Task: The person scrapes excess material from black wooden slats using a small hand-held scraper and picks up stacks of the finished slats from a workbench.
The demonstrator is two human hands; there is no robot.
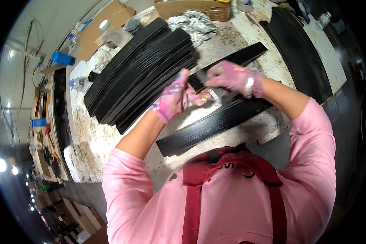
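My left hand point(173, 99), in a paint-stained pink glove, is curled around a small silvery tool point(213, 94) at the near end of a narrow black strip point(236, 57). My right hand point(227, 77), gloved the same way, is closed on that end of the strip, which runs up and to the right across the worn table point(89, 134). The two hands almost touch. Just below them a longer black plank point(215, 122) lies flat near my body. What the tool is exactly I cannot tell.
A stack of several black planks point(142, 69) lies to the left of my hands. Behind it are a crumpled grey cloth point(197, 24), a cardboard box point(195, 8) and a jar point(110, 34). More dark curved planks point(301, 53) lie at the right. Cluttered shelves point(44, 134) stand far left.
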